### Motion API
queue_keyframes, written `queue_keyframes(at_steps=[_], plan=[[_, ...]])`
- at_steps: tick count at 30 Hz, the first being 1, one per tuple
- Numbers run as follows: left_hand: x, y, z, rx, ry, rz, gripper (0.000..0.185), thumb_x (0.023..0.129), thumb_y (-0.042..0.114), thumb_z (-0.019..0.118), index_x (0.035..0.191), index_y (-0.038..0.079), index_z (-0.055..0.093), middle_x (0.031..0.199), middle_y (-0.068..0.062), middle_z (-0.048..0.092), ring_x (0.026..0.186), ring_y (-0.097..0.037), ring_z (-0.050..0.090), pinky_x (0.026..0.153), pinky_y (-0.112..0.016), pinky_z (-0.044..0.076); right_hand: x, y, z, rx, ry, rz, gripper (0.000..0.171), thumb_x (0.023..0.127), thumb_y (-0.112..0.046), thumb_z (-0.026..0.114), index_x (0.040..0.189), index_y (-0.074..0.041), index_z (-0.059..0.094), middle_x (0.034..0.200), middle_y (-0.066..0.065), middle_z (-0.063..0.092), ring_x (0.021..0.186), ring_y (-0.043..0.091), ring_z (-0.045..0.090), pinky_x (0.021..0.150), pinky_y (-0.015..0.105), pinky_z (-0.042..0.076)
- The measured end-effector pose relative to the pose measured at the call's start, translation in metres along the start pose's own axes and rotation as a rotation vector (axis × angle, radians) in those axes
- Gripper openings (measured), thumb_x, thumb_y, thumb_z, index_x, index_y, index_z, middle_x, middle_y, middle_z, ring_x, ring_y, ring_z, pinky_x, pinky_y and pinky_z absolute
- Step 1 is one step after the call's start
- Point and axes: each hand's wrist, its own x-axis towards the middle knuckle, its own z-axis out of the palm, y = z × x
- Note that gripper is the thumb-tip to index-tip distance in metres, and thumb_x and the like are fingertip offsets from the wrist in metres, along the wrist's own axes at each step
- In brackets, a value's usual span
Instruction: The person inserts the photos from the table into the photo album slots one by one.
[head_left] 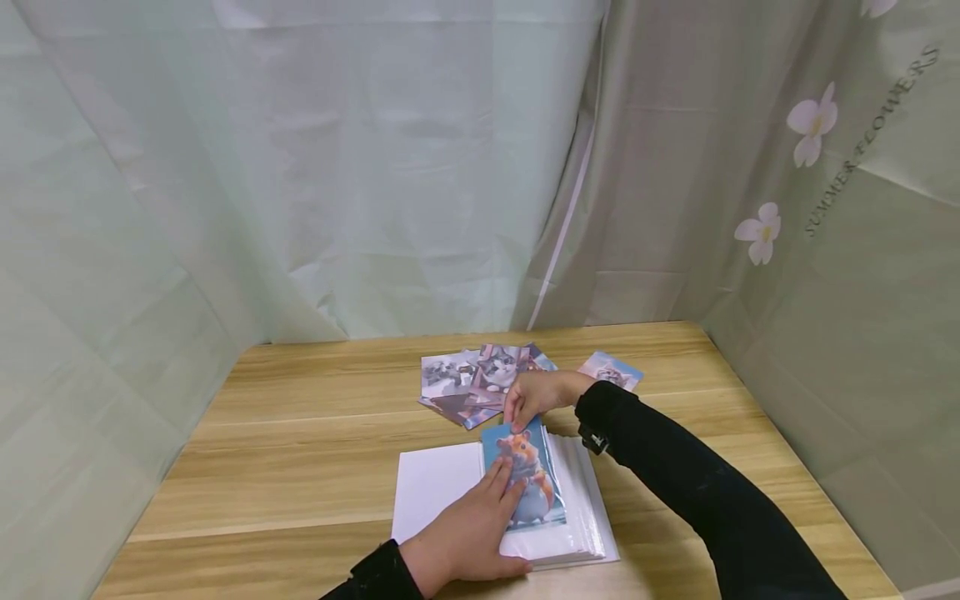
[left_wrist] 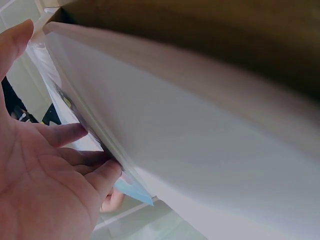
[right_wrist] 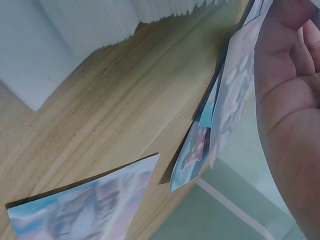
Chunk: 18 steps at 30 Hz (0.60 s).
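Note:
A white photo album (head_left: 435, 482) lies spread on the table with its thick stack of clear-sleeved pages on the right. On the top page is a blue picture card (head_left: 536, 500) of an orange-and-grey furry animal, its upper end sticking out past the sleeve. My right hand (head_left: 538, 395) pinches that upper end between thumb and fingers. My left hand (head_left: 476, 527) rests over the page, extended fingers touching the card's left side. The left wrist view shows the palm (left_wrist: 45, 175) beside the album's white cover (left_wrist: 190, 130). The pinch is out of sight in the right wrist view.
Behind the album lies an overlapping pile of picture cards (head_left: 448, 375). One separate card (head_left: 611, 369) lies to the right, behind the right wrist. The wooden table (head_left: 300, 467) ends at hanging curtains (head_left: 390, 183) at the back and sides.

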Motion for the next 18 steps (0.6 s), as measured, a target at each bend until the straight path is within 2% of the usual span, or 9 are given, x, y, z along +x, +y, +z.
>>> queue_keyframes(at_steps=[4,18], plan=[[-0.0003,-0.0001,0.0004,-0.007,-0.005,-0.008,0.098,0.083,0.073,0.062,0.151,0.005,0.042,0.163,-0.022,0.022,0.152,-0.032,0.016,0.116,-0.040,0.033,-0.0003,-0.0020,0.0011,-0.005,-0.003,0.002,0.015,0.083,0.000,0.079,0.097,0.005,0.074,0.080,0.001,0.074,0.067,0.007,0.059,0.059,0.019,0.046],[0.0005,0.0004,-0.0020,-0.023,-0.028,-0.017,0.099,0.083,0.072,0.062,0.152,0.006,0.040,0.164,-0.017,0.020,0.153,-0.031,0.014,0.115,-0.041,0.034,0.0019,-0.0019,0.0070,0.035,-0.094,-0.007,0.014,0.084,0.007,0.075,0.097,0.004,0.072,0.077,0.001,0.072,0.067,0.007,0.061,0.060,0.019,0.045]])
